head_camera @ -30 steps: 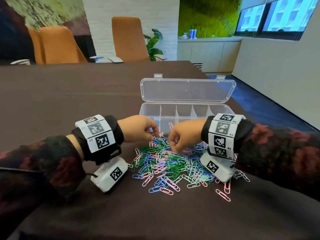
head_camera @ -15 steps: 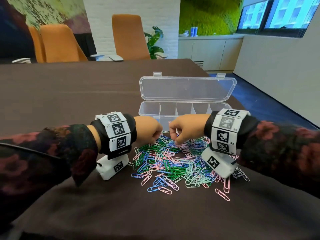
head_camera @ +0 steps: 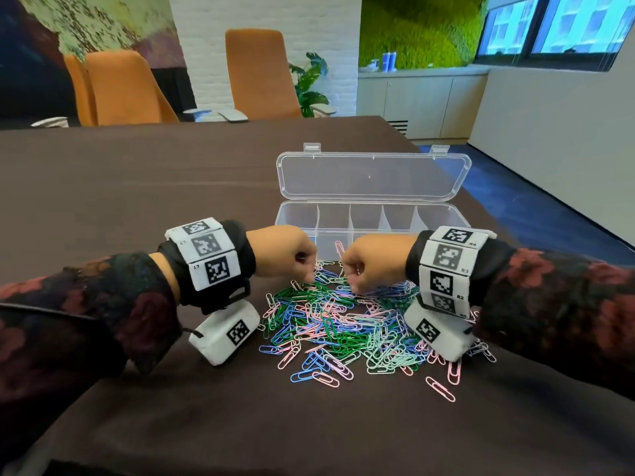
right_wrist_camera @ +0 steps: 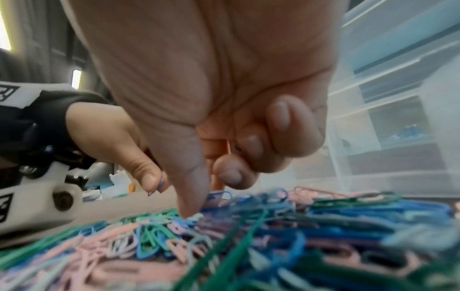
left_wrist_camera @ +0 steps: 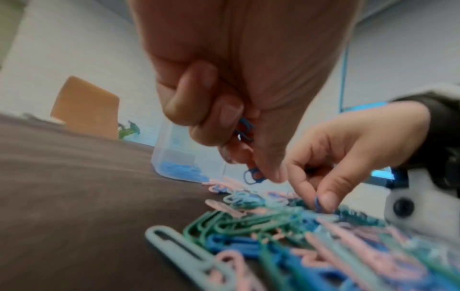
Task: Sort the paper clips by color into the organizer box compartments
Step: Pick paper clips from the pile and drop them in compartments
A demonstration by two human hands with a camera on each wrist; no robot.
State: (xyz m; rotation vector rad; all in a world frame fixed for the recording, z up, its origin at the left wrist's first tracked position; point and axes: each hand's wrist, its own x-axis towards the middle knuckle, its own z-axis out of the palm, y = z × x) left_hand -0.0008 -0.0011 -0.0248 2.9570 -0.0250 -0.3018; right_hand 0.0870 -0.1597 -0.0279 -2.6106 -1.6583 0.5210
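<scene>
1. The left hand [left_wrist_camera: 224,110] is curled over several blue clips [left_wrist_camera: 245,129], with one more pinched at its fingertips.
2. The right hand [head_camera: 372,261] has thumb and forefinger pinched on a blue clip [left_wrist_camera: 316,203] at the far edge of the pile of paper clips [head_camera: 343,328].
3. The organizer box [head_camera: 372,219] stands open just beyond the pile, towards the table's [head_camera: 137,187] right edge.
4. Judging by the heap, sorting has barely begun: only the leftmost compartment shows blue clips.
5. The other compartments' floors are mostly hidden; the right palm's contents are unclear.
</scene>
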